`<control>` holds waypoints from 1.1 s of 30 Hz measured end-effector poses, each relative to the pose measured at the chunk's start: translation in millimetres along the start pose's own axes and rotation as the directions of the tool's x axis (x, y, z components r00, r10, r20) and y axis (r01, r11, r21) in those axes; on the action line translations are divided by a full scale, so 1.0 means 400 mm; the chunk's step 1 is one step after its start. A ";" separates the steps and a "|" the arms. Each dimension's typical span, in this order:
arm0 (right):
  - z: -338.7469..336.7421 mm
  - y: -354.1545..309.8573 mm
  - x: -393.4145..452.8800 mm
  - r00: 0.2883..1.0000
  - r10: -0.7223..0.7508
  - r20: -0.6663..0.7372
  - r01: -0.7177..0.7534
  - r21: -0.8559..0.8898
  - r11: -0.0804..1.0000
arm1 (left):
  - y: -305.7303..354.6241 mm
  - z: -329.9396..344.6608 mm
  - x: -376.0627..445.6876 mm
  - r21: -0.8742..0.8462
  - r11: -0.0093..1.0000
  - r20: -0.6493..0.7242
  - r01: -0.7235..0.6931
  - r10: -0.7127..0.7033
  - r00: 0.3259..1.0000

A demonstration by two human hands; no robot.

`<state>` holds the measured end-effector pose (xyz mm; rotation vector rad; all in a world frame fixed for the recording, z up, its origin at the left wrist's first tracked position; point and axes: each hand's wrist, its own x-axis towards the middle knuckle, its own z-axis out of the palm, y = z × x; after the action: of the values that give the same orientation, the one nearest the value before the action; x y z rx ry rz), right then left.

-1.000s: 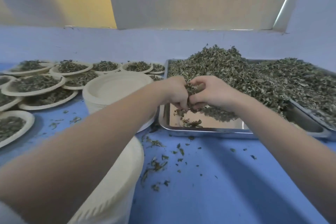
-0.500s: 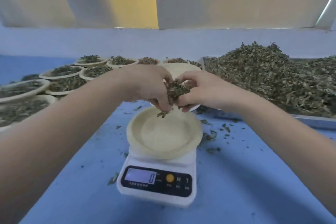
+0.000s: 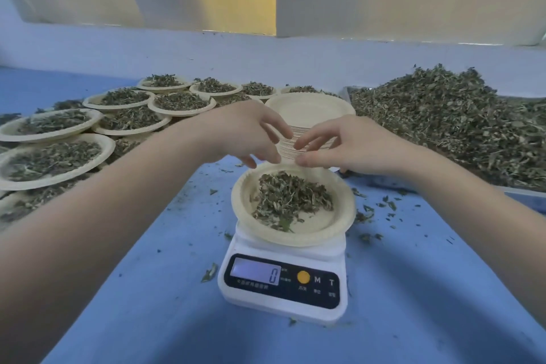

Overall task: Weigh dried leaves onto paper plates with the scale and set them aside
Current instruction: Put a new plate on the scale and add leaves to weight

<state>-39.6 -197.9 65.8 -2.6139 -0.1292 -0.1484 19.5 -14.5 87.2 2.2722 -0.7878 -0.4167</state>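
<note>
Leaves point(image 3: 291, 198) below hands (both empty)

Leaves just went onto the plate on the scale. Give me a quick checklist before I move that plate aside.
1. Paper plate seated on scale: ok.
2. Leaves inside the plate's rim: ok.
3. Left hand and right hand off the plate, fingers open: ok.
4. Display shows a settled weight: not ok, reads 0.
5. Free spot among the filled plates: cannot tell.
</note>
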 end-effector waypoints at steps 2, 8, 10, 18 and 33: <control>0.004 0.004 0.005 0.999 -0.010 -0.036 0.010 0.010 1.000 | 0.003 0.007 0.006 -0.030 0.999 -0.034 -0.026 0.025 0.999; -0.001 0.018 0.010 0.992 -0.022 -0.123 0.025 0.021 0.999 | 0.038 0.042 0.041 -0.080 0.996 -0.085 -0.050 0.043 0.995; -0.012 0.032 0.009 0.990 -0.013 -0.137 0.015 0.016 1.000 | 0.057 0.056 0.059 -0.083 0.995 -0.078 -0.052 0.046 0.996; -0.087 0.170 -0.018 0.967 0.130 -0.221 -0.119 0.063 0.991 | 0.185 0.162 0.190 0.104 0.984 -0.063 -0.142 0.149 0.987; -0.096 0.528 0.133 0.948 0.317 0.034 -0.284 -0.364 0.887 | 0.273 0.387 0.543 0.561 0.823 0.140 -0.093 0.016 0.990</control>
<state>35.1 -396.2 2.3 -2.9613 0.3013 0.0685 64.2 -295.0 37.5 2.7831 -1.1663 -0.3331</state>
